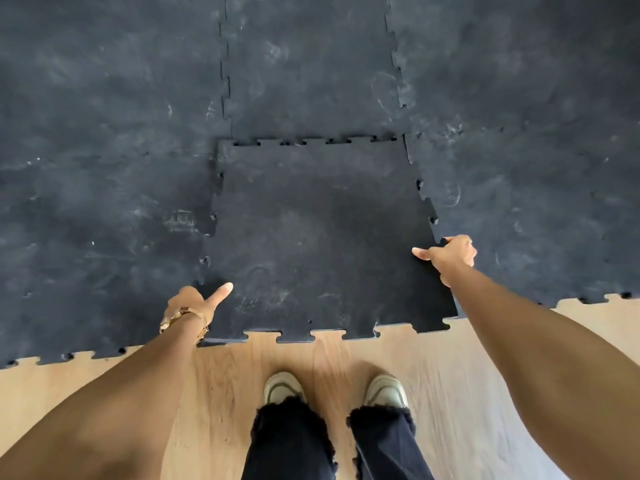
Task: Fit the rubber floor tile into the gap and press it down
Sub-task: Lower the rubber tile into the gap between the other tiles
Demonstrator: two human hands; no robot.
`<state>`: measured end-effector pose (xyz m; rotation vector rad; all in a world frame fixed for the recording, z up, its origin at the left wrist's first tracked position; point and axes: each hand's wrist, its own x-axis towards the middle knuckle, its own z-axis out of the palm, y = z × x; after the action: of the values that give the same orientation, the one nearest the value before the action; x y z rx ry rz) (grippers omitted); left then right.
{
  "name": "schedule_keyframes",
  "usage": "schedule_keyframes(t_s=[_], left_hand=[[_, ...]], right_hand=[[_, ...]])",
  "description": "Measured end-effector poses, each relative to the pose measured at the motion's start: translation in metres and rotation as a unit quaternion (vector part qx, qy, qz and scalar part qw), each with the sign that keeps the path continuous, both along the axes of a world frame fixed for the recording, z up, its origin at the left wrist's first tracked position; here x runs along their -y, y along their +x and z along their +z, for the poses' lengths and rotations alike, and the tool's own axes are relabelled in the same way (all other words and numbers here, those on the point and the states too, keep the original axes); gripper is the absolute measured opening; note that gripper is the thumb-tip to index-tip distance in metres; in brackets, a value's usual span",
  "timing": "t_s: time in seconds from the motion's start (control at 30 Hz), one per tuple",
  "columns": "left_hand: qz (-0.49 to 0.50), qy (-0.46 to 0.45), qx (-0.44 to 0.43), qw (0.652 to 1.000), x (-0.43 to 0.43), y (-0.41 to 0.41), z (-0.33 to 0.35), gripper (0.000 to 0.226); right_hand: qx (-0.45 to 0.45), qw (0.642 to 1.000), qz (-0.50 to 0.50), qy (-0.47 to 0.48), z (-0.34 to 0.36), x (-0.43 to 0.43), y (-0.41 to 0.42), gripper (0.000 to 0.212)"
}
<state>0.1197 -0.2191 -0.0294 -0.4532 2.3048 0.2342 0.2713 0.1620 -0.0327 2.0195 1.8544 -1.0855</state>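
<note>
Head view shows the rubber floor tile [322, 237] lying over the gap, my left hand [188, 303] pinching its seven o'clock corner and my right hand [450, 252] its three o'clock edge; far tabs look unseated, so pressing now could buckle it.

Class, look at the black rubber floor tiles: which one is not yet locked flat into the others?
The tile in the middle, held at its side edges by the left hand and right hand. Its toothed edges show open gaps, while the neighbouring tiles sit joined.
</note>
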Motion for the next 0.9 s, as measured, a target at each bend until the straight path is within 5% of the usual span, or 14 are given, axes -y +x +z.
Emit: schedule_keyframes(t_s=[0.37, 0.63, 0.9], left_hand=[[0.017, -0.008, 0.018, 1.0, -0.009, 0.018, -0.032, 0.09], [-0.123, -0.01, -0.026, 0.992, -0.007, 0.027, -0.048, 0.07], [-0.09, 0.019, -0.043, 0.995, -0.014, 0.038, -0.077, 0.071]], right_hand=[[0.0, 1.0, -0.012, -0.018, -0.035, -0.012, 0.013, 0.073], [-0.031, 0.998, -0.062, 0.002, -0.087, 0.007, 0.031, 0.066], [-0.03, 0.998, -0.06, 0.009, -0.112, -0.02, 0.028, 0.064]])
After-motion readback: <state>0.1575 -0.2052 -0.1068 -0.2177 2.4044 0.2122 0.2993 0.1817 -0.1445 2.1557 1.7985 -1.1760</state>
